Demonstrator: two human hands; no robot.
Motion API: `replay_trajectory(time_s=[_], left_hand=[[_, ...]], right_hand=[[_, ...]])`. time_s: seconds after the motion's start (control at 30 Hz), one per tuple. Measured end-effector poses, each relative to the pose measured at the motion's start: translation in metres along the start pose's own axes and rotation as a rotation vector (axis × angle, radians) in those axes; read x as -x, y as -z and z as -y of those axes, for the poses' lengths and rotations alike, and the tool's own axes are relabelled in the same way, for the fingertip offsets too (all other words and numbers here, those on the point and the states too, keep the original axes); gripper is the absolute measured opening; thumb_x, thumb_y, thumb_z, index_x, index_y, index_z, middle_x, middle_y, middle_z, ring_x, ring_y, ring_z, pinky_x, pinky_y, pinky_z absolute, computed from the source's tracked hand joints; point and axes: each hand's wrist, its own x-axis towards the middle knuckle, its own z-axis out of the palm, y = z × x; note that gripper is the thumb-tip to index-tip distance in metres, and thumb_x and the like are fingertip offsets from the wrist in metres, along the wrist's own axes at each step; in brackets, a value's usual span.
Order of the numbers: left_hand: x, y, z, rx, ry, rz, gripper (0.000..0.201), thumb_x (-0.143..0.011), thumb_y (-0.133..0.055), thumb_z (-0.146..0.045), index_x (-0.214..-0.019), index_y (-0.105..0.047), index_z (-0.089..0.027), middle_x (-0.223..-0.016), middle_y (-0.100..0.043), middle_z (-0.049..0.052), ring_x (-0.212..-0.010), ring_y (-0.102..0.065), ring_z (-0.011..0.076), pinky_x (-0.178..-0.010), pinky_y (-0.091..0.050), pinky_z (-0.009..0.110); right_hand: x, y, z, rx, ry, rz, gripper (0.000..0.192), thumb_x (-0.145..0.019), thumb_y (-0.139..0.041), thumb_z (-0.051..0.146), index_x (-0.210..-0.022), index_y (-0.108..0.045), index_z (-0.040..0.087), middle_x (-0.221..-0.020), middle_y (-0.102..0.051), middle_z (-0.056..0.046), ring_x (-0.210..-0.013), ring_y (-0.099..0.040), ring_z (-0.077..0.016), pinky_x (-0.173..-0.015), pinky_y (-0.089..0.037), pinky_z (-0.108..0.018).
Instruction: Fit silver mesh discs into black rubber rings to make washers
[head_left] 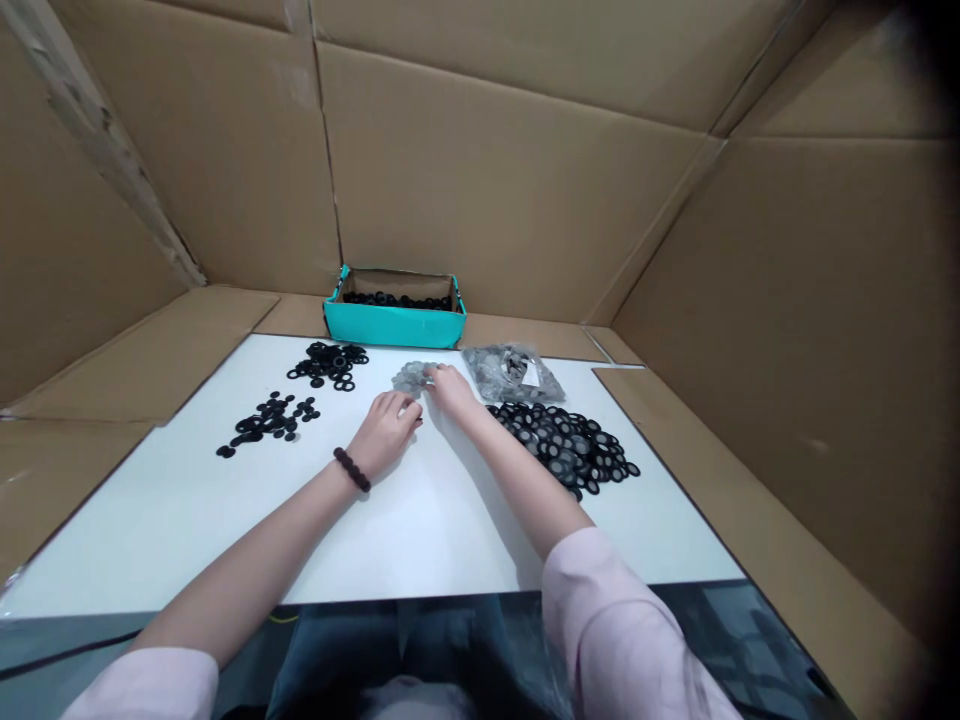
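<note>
My left hand (385, 432) is over the middle of the white table, its fingers curled together, with a small dark edge showing at the fingertips. What it holds is too small to name. My right hand (452, 391) reaches farther forward, fingertips bent down at the edge of a small pile of translucent grey discs (409, 377). Whether a disc is between those fingers is hidden. Beside the right forearm spreads a large heap of black rings with grey centres (574, 450). A clear plastic bag of grey pieces (480, 372) lies just past the right hand.
Black rings (328, 362) lie at the back left, with smaller black round pieces (262, 420) nearer me. A turquoise box (396, 325) holding black pieces stands behind the table (360, 545). Cardboard walls (510, 180) enclose the back and sides.
</note>
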Motion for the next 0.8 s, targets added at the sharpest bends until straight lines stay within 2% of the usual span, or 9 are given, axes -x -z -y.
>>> replay_trajectory(time_s=[0.1, 0.23, 0.6, 0.7, 0.8], left_hand=[[0.001, -0.001, 0.005, -0.048, 0.044, 0.022, 0.018, -0.089, -0.037, -0.019, -0.086, -0.054, -0.016, -0.084, -0.060, 0.010, -0.084, -0.053, 0.0232, -0.081, -0.038, 0.039], [0.002, 0.000, 0.016, -0.059, 0.176, 0.018, 0.017, -0.089, -0.036, -0.021, -0.088, -0.052, -0.017, -0.077, -0.061, 0.009, -0.077, -0.055, 0.0230, -0.075, -0.037, 0.036], [0.005, -0.001, 0.032, 0.163, 0.477, -0.110, 0.009, -0.087, -0.037, -0.022, -0.088, -0.045, -0.018, -0.081, -0.061, 0.010, -0.076, -0.057, 0.0239, -0.070, -0.038, 0.033], [0.006, -0.004, 0.030, 0.297, 0.529, -0.107, 0.011, -0.085, -0.037, -0.022, -0.092, -0.045, -0.019, -0.080, -0.060, 0.007, -0.073, -0.056, 0.0215, -0.065, -0.038, 0.030], [0.007, -0.005, 0.025, 0.418, 0.575, -0.085, 0.017, -0.085, -0.036, -0.023, -0.098, -0.047, -0.020, -0.065, -0.054, 0.001, -0.062, -0.054, 0.0189, -0.059, -0.037, 0.028]], right_hand=[[-0.016, -0.004, 0.011, 0.035, -0.014, 0.022, 0.027, -0.084, -0.049, 0.016, -0.107, -0.062, 0.010, -0.111, -0.061, -0.016, -0.104, -0.053, -0.0244, -0.083, -0.040, -0.028], [-0.026, -0.005, 0.020, 0.043, -0.030, 0.048, 0.024, -0.083, -0.046, 0.012, -0.095, -0.067, 0.009, -0.103, -0.066, -0.017, -0.096, -0.059, -0.0238, -0.078, -0.040, -0.027], [-0.041, -0.004, 0.017, -0.008, -0.092, 0.015, 0.026, -0.084, -0.040, 0.011, -0.097, -0.062, 0.012, -0.102, -0.066, -0.015, -0.095, -0.060, -0.0219, -0.074, -0.040, -0.026], [-0.036, 0.002, 0.017, -0.015, -0.121, -0.027, 0.027, -0.085, -0.036, 0.010, -0.104, -0.056, 0.010, -0.101, -0.065, -0.017, -0.092, -0.060, -0.0233, -0.074, -0.040, -0.028], [-0.021, 0.006, 0.017, -0.172, -0.164, -0.167, 0.026, -0.087, -0.032, 0.012, -0.107, -0.049, 0.011, -0.094, -0.065, -0.016, -0.086, -0.061, -0.0219, -0.072, -0.041, -0.029]])
